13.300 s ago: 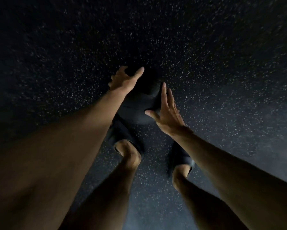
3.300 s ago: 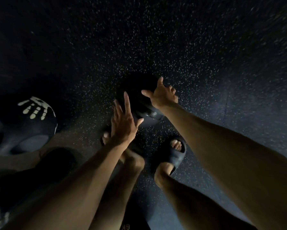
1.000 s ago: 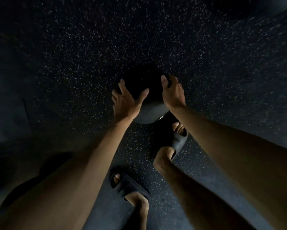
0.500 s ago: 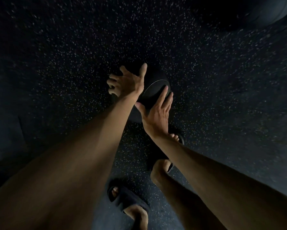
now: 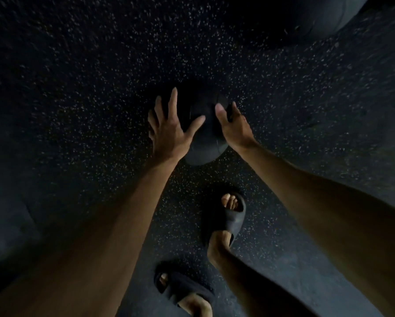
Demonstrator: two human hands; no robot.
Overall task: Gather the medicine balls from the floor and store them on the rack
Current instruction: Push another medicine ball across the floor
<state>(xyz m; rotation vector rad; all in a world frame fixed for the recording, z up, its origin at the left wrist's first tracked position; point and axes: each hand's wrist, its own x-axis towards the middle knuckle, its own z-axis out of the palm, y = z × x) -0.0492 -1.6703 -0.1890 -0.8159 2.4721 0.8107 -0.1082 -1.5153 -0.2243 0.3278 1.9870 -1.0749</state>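
The speckled floor [image 5: 77, 110] bears a big dark ball [image 5: 317, 17] at far right and, nearer, the medicine ball [image 5: 203, 147] between both hands. The left hand [image 5: 169, 131] lies spread, fingers straight, on its left flank. The right hand [image 5: 234, 126] presses thumb-up opposite, its fingers hidden, so I cannot tell their curl. Best slide both palms lower, squeeze evenly, then lift.
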